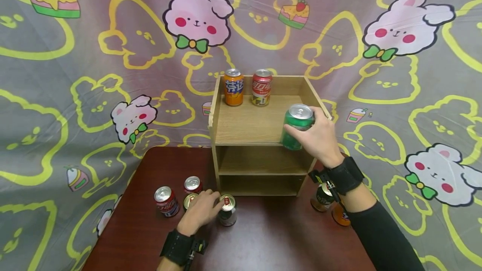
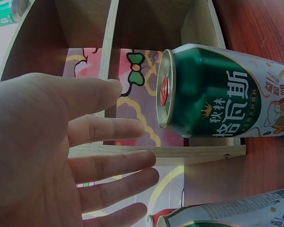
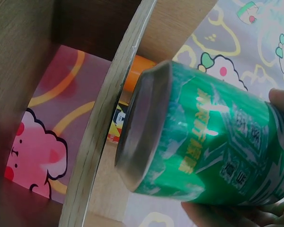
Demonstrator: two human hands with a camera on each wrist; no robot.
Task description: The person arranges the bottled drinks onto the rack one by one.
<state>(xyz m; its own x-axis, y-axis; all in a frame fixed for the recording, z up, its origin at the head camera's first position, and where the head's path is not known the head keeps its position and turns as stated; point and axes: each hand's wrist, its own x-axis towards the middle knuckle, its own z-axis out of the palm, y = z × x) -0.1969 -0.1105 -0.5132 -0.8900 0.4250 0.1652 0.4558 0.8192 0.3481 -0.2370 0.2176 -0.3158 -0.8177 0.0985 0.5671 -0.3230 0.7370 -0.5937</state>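
Observation:
My right hand (image 1: 321, 137) grips a green soda can (image 1: 293, 133) by its upper part, in front of the wooden shelf's top level. In the right wrist view, the green can (image 3: 217, 142) tilts with its base beside the shelf board's edge. My left hand (image 1: 203, 209) is low over the table, its fingers spread and loosely extended, holding nothing. Near those fingertips stands a dark green and white can (image 1: 227, 212), whose label shows plainly on the same can (image 2: 217, 94) in the left wrist view. Another gold-topped can (image 1: 189, 200) is partly hidden behind the left hand.
The wooden shelf (image 1: 260, 144) stands on the dark red table (image 1: 278, 237). On its top level are an orange can (image 1: 234, 90) and a red can (image 1: 261, 89). Two red cans (image 1: 167, 204) stand left; a dark can (image 1: 322, 199) and orange can (image 1: 340, 216) are right, partly covered by my arm.

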